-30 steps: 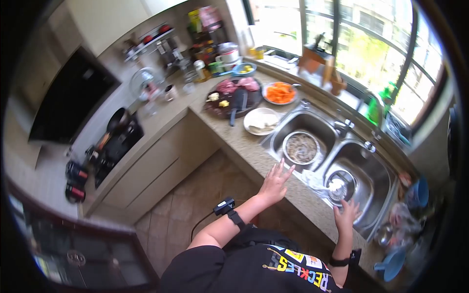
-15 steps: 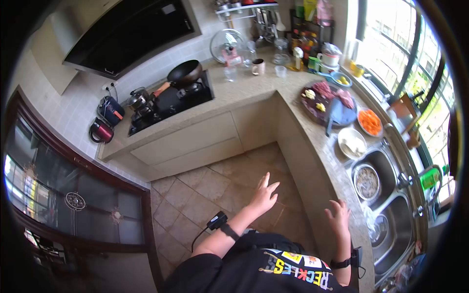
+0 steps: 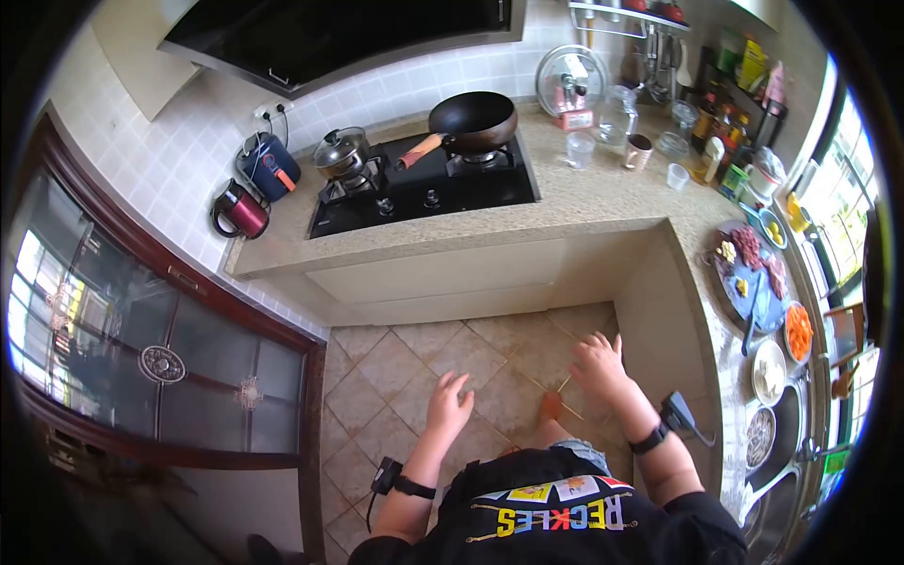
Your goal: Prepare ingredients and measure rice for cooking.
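My left hand [image 3: 448,405] hangs in the air above the tiled floor [image 3: 405,363], fingers spread, holding nothing. My right hand [image 3: 599,365] is also empty with its fingers apart, just left of the counter's cabinet side. Both wrists wear black bands. Ahead of me is a black gas hob [image 3: 424,188] with a black wok [image 3: 473,121] on the right burner and a lidded steel pot [image 3: 340,153] on the left burner.
A blue cooker [image 3: 268,165] and a red kettle [image 3: 241,209] stand left of the hob. The L-shaped stone counter [image 3: 603,202] carries glasses, a dark board with meat [image 3: 751,268], a plate of carrots [image 3: 798,331], a white plate [image 3: 768,371] and a sink [image 3: 767,443]. A glass-paned door [image 3: 169,358] is at left.
My view has swung left from the sink to the hob. Both hands left the counter edge and sink and now hang free over the floor.
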The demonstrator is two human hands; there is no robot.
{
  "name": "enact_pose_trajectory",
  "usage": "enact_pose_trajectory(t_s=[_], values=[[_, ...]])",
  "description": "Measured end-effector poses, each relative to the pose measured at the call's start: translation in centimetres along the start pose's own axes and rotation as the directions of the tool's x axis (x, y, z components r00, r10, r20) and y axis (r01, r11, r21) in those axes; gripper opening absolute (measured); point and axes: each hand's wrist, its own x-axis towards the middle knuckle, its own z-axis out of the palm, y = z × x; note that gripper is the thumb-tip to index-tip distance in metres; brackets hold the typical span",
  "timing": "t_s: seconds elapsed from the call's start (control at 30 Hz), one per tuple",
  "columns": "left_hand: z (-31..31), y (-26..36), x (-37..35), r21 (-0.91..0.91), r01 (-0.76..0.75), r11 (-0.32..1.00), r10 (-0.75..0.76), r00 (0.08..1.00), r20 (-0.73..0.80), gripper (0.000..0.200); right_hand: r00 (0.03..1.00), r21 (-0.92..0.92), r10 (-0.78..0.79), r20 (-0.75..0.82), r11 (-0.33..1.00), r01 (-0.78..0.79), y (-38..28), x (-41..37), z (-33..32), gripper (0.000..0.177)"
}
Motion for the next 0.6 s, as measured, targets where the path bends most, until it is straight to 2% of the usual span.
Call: enact_pose_trajectory(t_s=[0.03,0.1,0.13,0.17,0.27,0.37,0.43,0.6], values=[[-0.6,-1.1,0.3,-0.002,0.039,0.999,-0.039,0.999,0.004,0.035,0.999,-0.106,-0.042,-0.002,0.994,0.041,-1.1,3.0,-0.2,0.035],[-1.0,-3.3,1.1,-0.016,0.094,0.995,-0.094,0.995,-0.024,0.032,0.997,-0.127,-0.044,0.064,0.991,0.052,-4.0,9.3,-1.3,0.036],[-1.5,-4.0,1.9,-0.011,0.105,0.994,-0.105,0.994,-0.036,0.032,0.998,-0.151,-0.061,0.028,0.986,0.064,-4.5,12.8,-0.3,0.035],[-1.6,-4.8,2.6,-0.015,0.131,0.991,-0.132,0.989,-0.07,0.032,0.996,-0.141,-0.083,-0.02,0.987,0.079,-5.2,16.1,0.9,0.037],[-2.5,-6.8,5.7,-0.02,0.212,0.977,-0.212,0.964,-0.16,0.032,0.99,-0.114,-0.144,-0.009,0.983,0.142,-7.6,26.8,3.2,0.044],[-3.8,-7.8,9.0,-0.057,0.258,0.964,-0.264,0.943,-0.203,0.033,0.99,-0.081,-0.126,-0.063,0.989,0.121,-10.3,35.8,4.7,0.049],[-4.3,-7.9,11.3,-0.091,0.266,0.96,-0.279,0.939,-0.201,0.033,0.967,-0.15,-0.119,-0.225,0.985,0.086,-12.3,40.2,5.1,0.051],[-6.2,-8.4,15.2,-0.06,0.263,0.963,-0.269,0.933,-0.24,0.031,0.99,-0.136,-0.013,-0.139,0.991,-0.006,-15.6,48.7,7.7,0.054]])
